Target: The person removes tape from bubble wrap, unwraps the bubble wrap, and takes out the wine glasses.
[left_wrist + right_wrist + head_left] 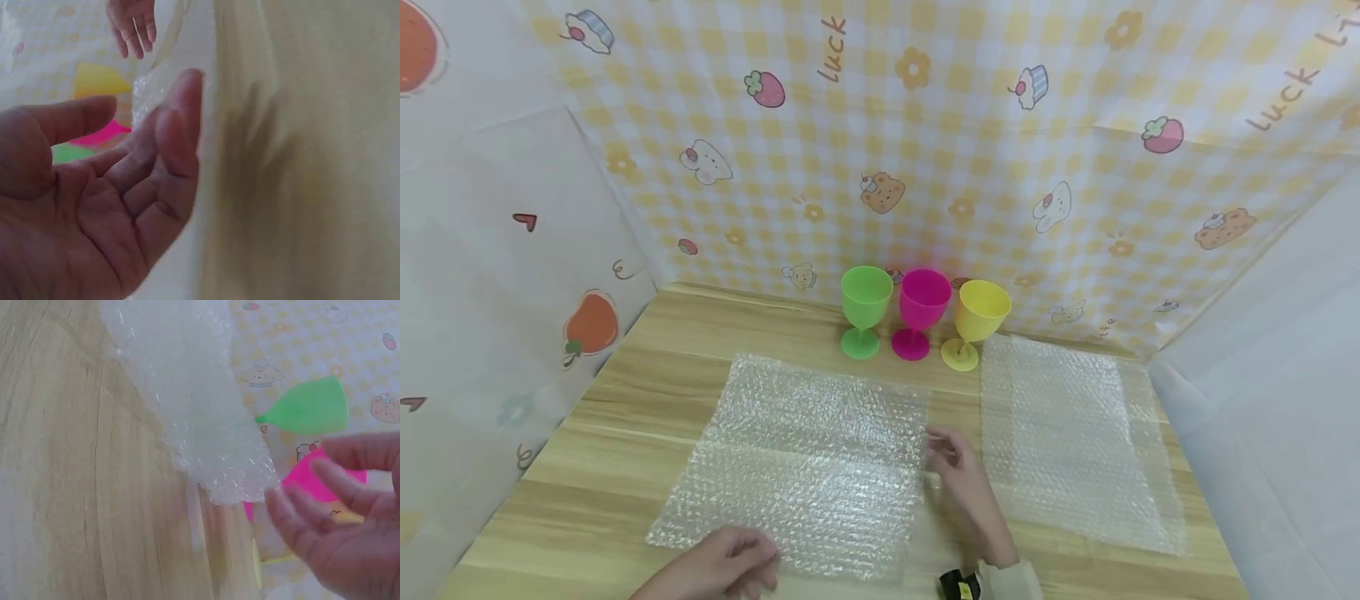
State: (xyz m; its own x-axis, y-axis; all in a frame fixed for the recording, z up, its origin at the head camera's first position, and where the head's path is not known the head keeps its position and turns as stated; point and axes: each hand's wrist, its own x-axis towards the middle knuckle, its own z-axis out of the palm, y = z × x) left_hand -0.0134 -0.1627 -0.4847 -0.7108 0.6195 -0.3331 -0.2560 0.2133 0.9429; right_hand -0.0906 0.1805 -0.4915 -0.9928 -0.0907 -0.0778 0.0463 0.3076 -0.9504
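A clear sheet of bubble wrap lies flat on the wooden table. Over its front edge hovers my left hand, its palm bare in the left wrist view and its fingers loosely bent around nothing. My right hand is at the sheet's right edge, fingers relaxed and spread. In the right wrist view those fingers come right up to the wrap's corner, without any grip on it. Behind the sheet stand three plastic goblets in a row: green, pink and yellow.
More bubble wrap lies in overlapping layers at the right of the table. A checked, cartoon-printed cloth hangs behind the goblets, with pale sheets on both sides. A black strap device sits at my right wrist.
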